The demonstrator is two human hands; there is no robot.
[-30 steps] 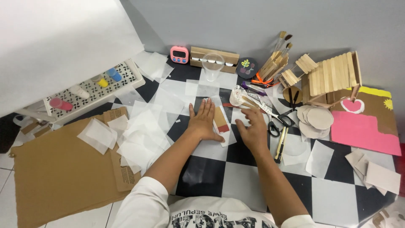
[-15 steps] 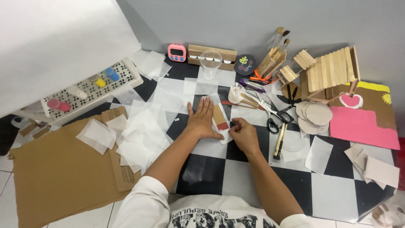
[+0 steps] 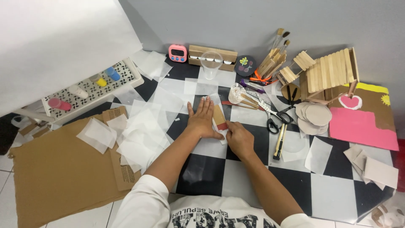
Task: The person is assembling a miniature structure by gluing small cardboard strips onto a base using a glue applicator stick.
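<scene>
Left hand point(image 3: 203, 120): open, flat, fingers spread, pressing a translucent white paper sheet point(image 3: 215, 101) on the black-and-white chequered mat point(image 3: 202, 169). Right hand point(image 3: 238, 137): fingertips pinching the lower red end of a tan cardboard strip point(image 3: 218, 116) lying on that sheet, beside the left hand.

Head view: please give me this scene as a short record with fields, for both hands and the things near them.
Surface: black and white checkered mat
Left hand: flat, palm down, on a translucent paper sheet
Right hand: fingers curled, at the lower end of a tan strip with a red end
Right of the hands: scissors, utility knife
Behind: clear plastic cup, pink timer
</scene>
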